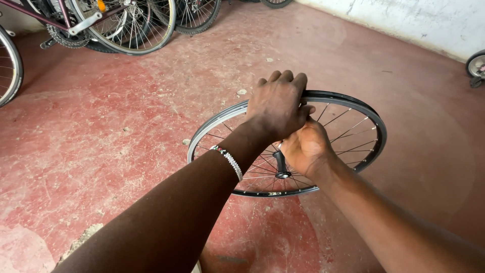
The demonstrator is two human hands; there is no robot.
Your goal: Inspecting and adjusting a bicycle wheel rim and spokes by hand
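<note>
A bare bicycle wheel rim [369,114] with thin spokes and a dark hub [281,169] is held tilted above the red floor. My left hand [278,103] lies over the near top of the rim, fingers curled around its edge; a beaded band circles that wrist. Just below and behind it, my right hand [304,149] is closed among the spokes near the hub. What its fingers pinch is hidden by the hand itself.
Several bicycles [121,23] stand at the far left along the back. A pale wall [429,20] runs at the upper right, with a small wheel [476,65] at its foot. The red concrete floor [101,136] is worn and dusty.
</note>
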